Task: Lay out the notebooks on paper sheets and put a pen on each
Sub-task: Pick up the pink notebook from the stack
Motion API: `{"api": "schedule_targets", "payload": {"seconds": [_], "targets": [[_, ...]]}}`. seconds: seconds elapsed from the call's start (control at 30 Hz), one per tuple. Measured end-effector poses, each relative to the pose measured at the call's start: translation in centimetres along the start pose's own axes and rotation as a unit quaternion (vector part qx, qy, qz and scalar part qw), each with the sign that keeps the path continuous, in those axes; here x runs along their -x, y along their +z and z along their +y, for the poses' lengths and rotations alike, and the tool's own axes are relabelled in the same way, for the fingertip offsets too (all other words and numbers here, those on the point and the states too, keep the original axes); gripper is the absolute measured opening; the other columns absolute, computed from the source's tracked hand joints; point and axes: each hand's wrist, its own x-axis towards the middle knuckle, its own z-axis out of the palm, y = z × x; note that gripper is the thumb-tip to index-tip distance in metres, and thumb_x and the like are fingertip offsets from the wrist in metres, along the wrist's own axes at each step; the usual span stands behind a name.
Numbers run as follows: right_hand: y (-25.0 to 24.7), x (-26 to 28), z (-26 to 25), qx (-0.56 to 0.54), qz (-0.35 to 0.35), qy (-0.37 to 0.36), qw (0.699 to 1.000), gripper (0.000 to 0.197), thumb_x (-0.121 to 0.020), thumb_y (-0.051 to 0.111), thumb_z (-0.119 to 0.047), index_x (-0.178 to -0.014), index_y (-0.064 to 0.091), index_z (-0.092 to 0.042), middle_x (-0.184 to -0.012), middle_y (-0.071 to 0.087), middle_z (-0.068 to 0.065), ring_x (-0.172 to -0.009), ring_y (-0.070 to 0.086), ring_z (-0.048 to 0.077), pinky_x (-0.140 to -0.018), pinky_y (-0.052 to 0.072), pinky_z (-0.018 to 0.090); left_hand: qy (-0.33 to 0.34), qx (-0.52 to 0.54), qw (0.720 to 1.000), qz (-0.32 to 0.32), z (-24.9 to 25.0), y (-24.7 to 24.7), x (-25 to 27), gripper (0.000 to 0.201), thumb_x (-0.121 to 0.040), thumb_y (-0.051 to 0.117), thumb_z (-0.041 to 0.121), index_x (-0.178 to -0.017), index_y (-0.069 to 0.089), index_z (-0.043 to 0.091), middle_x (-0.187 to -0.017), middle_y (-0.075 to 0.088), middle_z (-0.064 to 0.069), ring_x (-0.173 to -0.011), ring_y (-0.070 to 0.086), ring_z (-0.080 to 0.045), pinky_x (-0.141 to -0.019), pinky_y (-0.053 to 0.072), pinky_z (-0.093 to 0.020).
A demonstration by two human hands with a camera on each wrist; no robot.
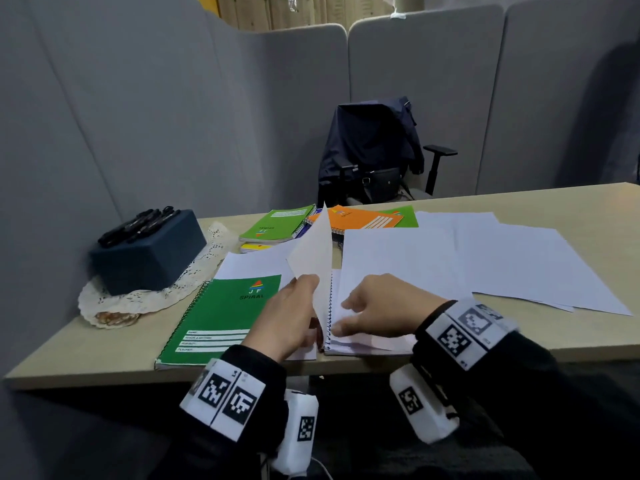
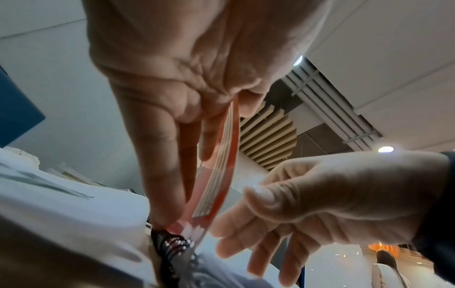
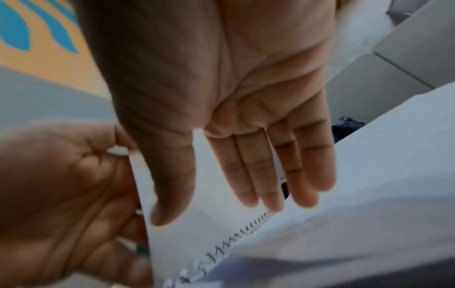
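A green spiral notebook lies on a paper sheet near the table's front edge. Right of it lies a second spiral notebook, open, its white pages facing up. My left hand pinches its raised cover, which stands almost upright. In the left wrist view the cover is red with white lines, held between thumb and fingers above the spiral binding. My right hand rests flat on the white pages, its fingers straight beside the spiral. Several black pens lie on a dark blue box.
Green and orange notebooks are stacked at the back of the table. Loose white sheets spread over the right half. The box stands on a lace doily at the left. Behind the table is a chair draped with a jacket.
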Motion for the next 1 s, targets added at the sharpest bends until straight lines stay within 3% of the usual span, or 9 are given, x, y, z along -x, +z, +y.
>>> {"api": "schedule_targets", "payload": {"seconds": [0.07,0.2,0.33,0.47,0.57,0.7,0.83,0.93,1.0], "targets": [[-0.1,0.1,0.8,0.056,-0.020,0.009,0.998,0.055,-0.084,0.061,-0.050,-0.128,0.058,-0.016,-0.129,0.058,0.000,-0.121,0.050,0.021,-0.097,0.041,0.032,-0.015,-0.019,0.999,-0.031,-0.4,0.2,-0.1,0.037,-0.095,0.030,0.044,-0.083,0.053,0.018,-0.095,0.057,-0.018,-0.086,0.058,-0.034,-0.083,0.054,-0.054],[0.9,-0.1,0.7,0.111,-0.049,-0.004,0.993,0.020,-0.084,0.062,-0.036,-0.094,0.060,-0.019,-0.094,0.055,-0.002,-0.097,0.053,0.022,-0.075,0.038,0.030,-0.023,-0.052,0.997,-0.052,-1.2,0.6,-0.7,0.030,-0.099,0.029,0.040,-0.091,0.050,0.019,-0.099,0.056,-0.021,-0.081,0.057,-0.033,-0.084,0.054,-0.053],[0.8,0.0,0.2,0.104,-0.050,-0.009,0.993,0.041,-0.084,0.064,-0.035,-0.122,0.059,-0.022,-0.117,0.058,0.000,-0.115,0.050,0.022,-0.089,0.040,0.031,-0.045,-0.041,0.995,-0.076,-1.2,0.5,-0.9,0.040,-0.095,0.031,0.045,-0.093,0.055,0.013,-0.093,0.053,-0.018,-0.076,0.054,-0.029,-0.079,0.057,-0.049],[0.7,0.5,0.5,0.074,-0.047,-0.004,0.996,0.044,-0.084,0.065,-0.034,-0.126,0.057,-0.023,-0.121,0.058,0.000,-0.118,0.050,0.021,-0.092,0.040,0.030,-0.064,0.015,0.990,-0.122,-1.5,0.2,-1.0,0.079,-0.068,0.040,0.086,-0.109,0.066,0.024,-0.101,0.062,-0.002,-0.081,0.058,-0.021,-0.064,0.052,-0.032],[0.6,0.9,0.7,0.046,-0.034,-0.003,0.998,0.040,-0.081,0.067,-0.027,-0.120,0.062,-0.019,-0.120,0.061,0.000,-0.112,0.054,0.018,-0.088,0.044,0.026,-0.099,0.074,0.983,-0.138,-1.6,-0.2,-1.5,0.100,-0.059,0.028,0.096,-0.104,0.072,0.019,-0.096,0.062,-0.008,-0.070,0.057,-0.020,-0.068,0.052,-0.033],[0.4,1.3,1.1,-0.045,-0.004,0.040,0.998,0.045,-0.069,0.076,-0.022,-0.112,0.062,-0.016,-0.111,0.062,-0.001,-0.096,0.057,0.015,-0.081,0.049,0.026,-0.109,0.064,0.983,-0.132,-1.1,0.2,-2.0,0.066,-0.094,0.027,0.062,-0.106,0.070,0.012,-0.093,0.057,-0.016,-0.062,0.049,-0.018,-0.050,0.042,-0.023],[0.1,1.5,1.8,-0.136,0.005,0.050,0.989,0.048,-0.067,0.082,-0.017,-0.112,0.065,-0.021,-0.108,0.066,-0.002,-0.088,0.060,0.012,-0.073,0.048,0.022,-0.068,-0.005,0.991,-0.119,-0.6,1.4,-1.9,0.012,-0.095,0.050,0.011,-0.101,0.060,0.013,-0.075,0.057,-0.005,-0.051,0.045,-0.012,-0.041,0.035,-0.020],[-0.2,2.0,2.3,-0.215,0.008,0.027,0.976,0.037,-0.071,0.078,-0.004,-0.101,0.066,-0.021,-0.089,0.066,-0.005,-0.075,0.057,0.008,-0.058,0.044,0.012,-0.048,0.007,0.993,-0.109,0.0,2.2,-1.8,0.018,-0.092,0.049,-0.004,-0.096,0.053,0.013,-0.078,0.057,-0.006,-0.045,0.054,-0.008,-0.038,0.042,-0.018],[-0.5,2.7,2.7,-0.247,-0.005,0.001,0.969,0.040,-0.074,0.076,0.001,-0.102,0.060,-0.022,-0.087,0.063,-0.006,-0.086,0.058,0.013,-0.065,0.049,0.014,-0.030,0.007,0.994,-0.103,0.3,2.6,-1.9,0.025,-0.089,0.049,-0.010,-0.099,0.055,0.011,-0.093,0.060,-0.012,-0.063,0.064,-0.015,-0.044,0.050,-0.019]]}}
